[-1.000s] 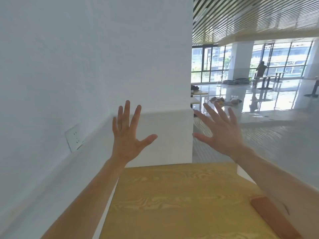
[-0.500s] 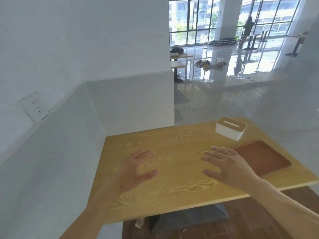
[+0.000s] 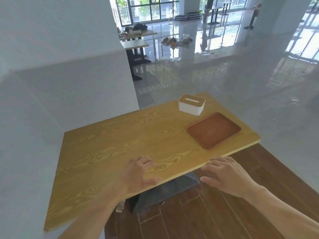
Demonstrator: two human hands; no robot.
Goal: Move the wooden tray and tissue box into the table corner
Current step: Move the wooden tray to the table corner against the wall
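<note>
Left hand is over the near edge of the table, palm down, fingers loosely curled and spread, nothing in it; it's blurred, so can't tell if it touches the top. Right hand is off the near edge, over the wood-plank floor, palm down, fingers relaxed and apart, thumb out to the left, also holding nothing. Both forearms come in from the bottom of the view.

Table top is light yellow wood w/ strong grain, bare except at the far right end. Wooden tray, reddish-brown, shallow, rounded corners, lies flat there, near the right edge, nothing in it. Tissue box, white body w/ wood lid and slot, sits just beyond the tray, close but apart.

Left & rear sides of the table meet a low grey partition forming the corner; that corner is well apart from both items. Dark table base shows under the top. Beyond: glossy floor, other tables, big windows.
</note>
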